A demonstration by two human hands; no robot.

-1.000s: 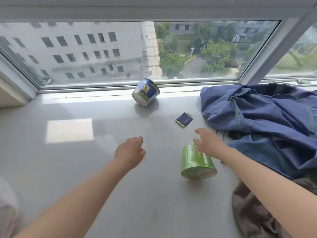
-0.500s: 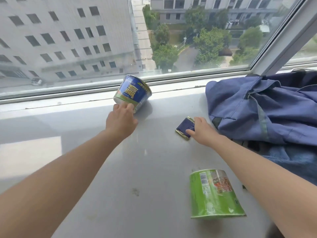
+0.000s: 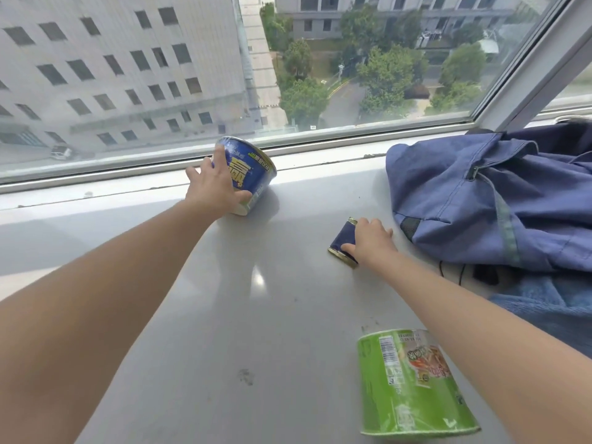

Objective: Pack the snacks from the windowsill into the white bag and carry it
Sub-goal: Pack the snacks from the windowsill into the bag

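A blue noodle cup [image 3: 248,173] lies tilted on the grey windowsill [image 3: 224,299] close to the window frame. My left hand [image 3: 213,189] grips it, fingers spread over its side and thumb under its rim. To the right lies a small dark blue packet with gold edges [image 3: 342,242]. My right hand [image 3: 370,241] covers its right half and pinches it, thumb at its near edge. A green noodle cup [image 3: 413,384] stands upside down near my right forearm. No white bag is in view.
A blue cloth backpack [image 3: 487,200] lies crumpled at the right end of the sill, with a black cord and more blue fabric [image 3: 544,309] below it. The window glass and its frame [image 3: 320,145] run along the far edge.
My left hand has gone from touching the blue cup's base to wrapping round its side. My right hand has slid further over the packet. The view has moved closer.
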